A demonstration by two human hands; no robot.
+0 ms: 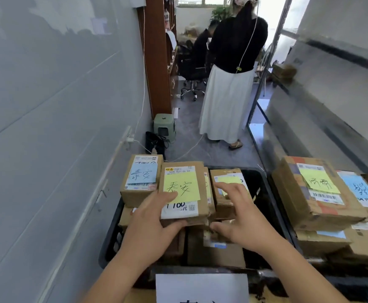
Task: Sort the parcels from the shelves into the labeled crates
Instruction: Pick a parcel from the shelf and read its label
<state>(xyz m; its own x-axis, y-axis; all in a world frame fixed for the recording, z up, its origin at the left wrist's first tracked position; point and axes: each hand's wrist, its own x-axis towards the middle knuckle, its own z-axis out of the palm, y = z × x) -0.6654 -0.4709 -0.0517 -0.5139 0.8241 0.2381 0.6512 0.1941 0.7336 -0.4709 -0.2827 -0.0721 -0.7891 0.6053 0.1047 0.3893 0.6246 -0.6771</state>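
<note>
parcels are filling a black crate (113,241) at a sorting station, where a person's two bare hands are working over the top layer. the left hand (150,219) is gripping the near left corner of a cardboard parcel with a yellow note (184,189), fingers lying on its top and thumb hooking under its front edge. the right hand (242,217) is hovering with fingers spread above a neighbouring parcel (226,193), thumb reaching toward that box's near edge; contact cannot be told. a parcel with a blue note (142,178) is sitting just beside the held one, on the left. a white label (202,288) is hanging at the crate's near rim. more boxes, one carrying a yellow handwritten note (316,189), are stacking up to the right. beyond, a person in a black top and white skirt (229,84) is standing with back turned, near a green stool (164,126) by the grey wall (47,106).
</note>
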